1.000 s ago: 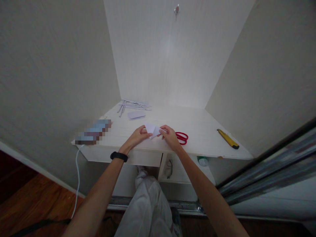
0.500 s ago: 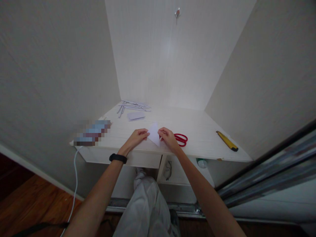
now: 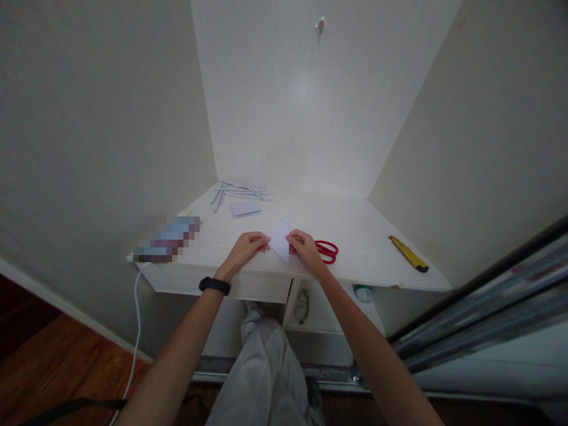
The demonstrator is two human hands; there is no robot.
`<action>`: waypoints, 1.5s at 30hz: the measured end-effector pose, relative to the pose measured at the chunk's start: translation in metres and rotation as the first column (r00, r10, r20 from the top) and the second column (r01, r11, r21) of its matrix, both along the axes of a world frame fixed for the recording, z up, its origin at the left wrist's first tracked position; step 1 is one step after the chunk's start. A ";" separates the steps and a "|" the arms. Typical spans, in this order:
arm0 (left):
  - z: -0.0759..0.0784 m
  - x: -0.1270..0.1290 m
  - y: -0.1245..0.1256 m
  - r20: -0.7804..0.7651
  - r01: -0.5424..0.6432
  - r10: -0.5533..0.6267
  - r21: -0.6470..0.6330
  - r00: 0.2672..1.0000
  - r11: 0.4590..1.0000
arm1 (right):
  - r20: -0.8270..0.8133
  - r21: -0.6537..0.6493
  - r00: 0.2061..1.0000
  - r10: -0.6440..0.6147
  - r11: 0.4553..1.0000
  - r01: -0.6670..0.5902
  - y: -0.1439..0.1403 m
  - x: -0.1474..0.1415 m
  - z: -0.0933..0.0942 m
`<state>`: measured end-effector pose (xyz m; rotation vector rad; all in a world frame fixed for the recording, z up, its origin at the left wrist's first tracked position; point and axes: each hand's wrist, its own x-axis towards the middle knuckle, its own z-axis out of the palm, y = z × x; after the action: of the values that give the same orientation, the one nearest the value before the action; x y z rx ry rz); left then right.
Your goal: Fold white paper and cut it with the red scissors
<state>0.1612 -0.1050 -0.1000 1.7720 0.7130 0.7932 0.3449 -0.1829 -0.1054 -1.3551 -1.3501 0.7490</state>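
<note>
I hold a small white paper triangle (image 3: 279, 241) by its sides over the front part of a white shelf desk (image 3: 355, 236), one point up toward the back wall and another down toward the front edge. My left hand (image 3: 248, 249), a black band (image 3: 214, 286) at its wrist, pinches the paper's left corner between thumb and fingers; my right hand (image 3: 303, 247) pinches the right edge, its grip just as narrow. Whether the paper touches the desktop, I cannot tell. Just beside my right hand are the red handles of a pair of scissors (image 3: 327, 252), with the blades hidden from view. Behind my left hand lie a flat white paper piece (image 3: 245, 209) and, near the back corner, a loose pile of thin white sticks (image 3: 242, 191). A yellow cutter (image 3: 408, 254) rests well apart at right; at far left, a blurred-out object (image 3: 168, 239) sits near a white cable (image 3: 137, 319) hanging over the edge.
</note>
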 end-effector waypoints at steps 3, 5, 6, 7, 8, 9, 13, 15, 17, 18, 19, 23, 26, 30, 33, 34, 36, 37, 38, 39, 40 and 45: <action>-0.002 0.000 0.002 -0.028 0.003 -0.003 0.003 1.000 1.000 | 0.006 -0.015 1.000 0.013 1.000 -0.013 0.000 0.000 0.000; -0.002 -0.001 0.003 -0.040 0.006 -0.006 0.000 0.999 1.000 | 0.007 -0.026 1.000 0.015 1.000 -0.015 0.000 0.000 0.000; -0.002 -0.001 0.003 -0.045 0.006 -0.006 0.000 0.999 1.000 | 0.006 -0.031 1.000 0.016 0.999 -0.015 0.000 0.001 -0.001; -0.002 -0.001 0.003 -0.049 0.005 -0.005 0.000 0.999 1.000 | 0.006 -0.037 1.000 0.015 0.999 -0.014 0.000 0.001 -0.001; -0.002 -0.001 0.003 -0.051 0.003 -0.003 0.002 0.999 1.000 | 0.005 -0.042 1.000 0.013 0.999 -0.013 0.000 0.001 -0.001; -0.002 -0.001 0.003 -0.053 0.000 0.000 0.004 0.999 1.000 | 0.004 -0.046 1.000 0.010 0.999 -0.010 0.001 0.001 -0.001; -0.001 -0.002 0.002 -0.058 -0.002 0.003 0.015 0.998 1.000 | -0.003 -0.050 1.000 0.000 0.999 -0.001 0.002 0.001 -0.001; -0.001 -0.002 0.000 -0.063 0.005 -0.003 0.020 0.998 1.000 | -0.008 -0.049 1.000 -0.008 0.999 0.007 0.002 0.001 -0.001; 0.000 -0.002 -0.001 -0.072 0.013 -0.011 0.024 0.997 1.000 | -0.011 -0.049 1.000 -0.013 0.999 0.012 0.002 0.001 0.000; 0.000 -0.002 -0.002 -0.078 0.018 -0.016 0.026 0.997 1.000 | -0.012 -0.049 1.000 -0.013 0.999 0.012 0.002 0.001 0.000; 0.001 -0.002 -0.002 -0.084 0.023 -0.021 0.028 0.996 0.999 | -0.012 -0.049 1.000 -0.011 0.999 0.011 0.001 0.001 0.000; 0.005 -0.003 -0.006 -0.086 0.040 -0.037 0.038 0.996 0.998 | -0.014 -0.045 1.000 -0.009 0.999 0.008 -0.002 0.001 0.002; 0.009 -0.003 -0.009 -0.073 0.046 -0.042 0.042 0.996 0.998 | -0.018 -0.041 1.000 -0.020 0.999 0.019 -0.003 0.000 0.003; 0.014 -0.002 -0.014 -0.062 0.061 -0.059 0.036 0.996 0.998 | -0.025 -0.043 0.999 -0.048 0.998 0.046 0.000 0.000 0.002; 0.018 -0.002 -0.017 -0.056 0.064 -0.062 0.029 0.997 0.998 | -0.031 -0.051 0.998 -0.051 0.998 0.049 0.001 0.001 0.002; 0.018 -0.002 -0.018 -0.055 0.062 -0.060 0.028 0.997 0.998 | -0.035 -0.051 0.998 -0.051 0.998 0.049 0.001 0.001 0.002; 0.020 -0.002 -0.019 -0.054 0.059 -0.058 0.027 0.997 0.998 | -0.045 -0.044 0.998 -0.053 0.998 0.051 0.001 0.001 0.002; 0.021 -0.002 -0.019 -0.054 0.060 -0.058 0.027 0.997 0.998 | -0.051 -0.039 0.997 -0.055 0.998 0.053 0.001 0.002 0.002; 0.021 -0.002 -0.019 -0.054 0.061 -0.060 0.028 0.997 0.998 | -0.057 -0.034 0.997 -0.058 0.998 0.057 0.001 0.002 0.002; 0.021 -0.002 -0.019 -0.055 0.063 -0.062 0.028 0.997 0.998 | -0.063 -0.030 0.996 -0.063 0.998 0.061 0.002 0.002 0.002; 0.021 -0.002 -0.019 -0.057 0.065 -0.064 0.027 0.996 0.997 | -0.069 -0.027 0.995 -0.070 0.997 0.068 0.002 0.003 0.001; 0.019 -0.002 -0.018 -0.069 0.070 -0.069 0.016 0.995 0.997 | -0.096 -0.018 0.992 -0.086 0.996 0.085 0.003 0.004 -0.001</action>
<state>0.1593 -0.1230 -0.0807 1.8381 0.6867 0.6975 0.3492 -0.1797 -0.1062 -1.3616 -1.2055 0.7580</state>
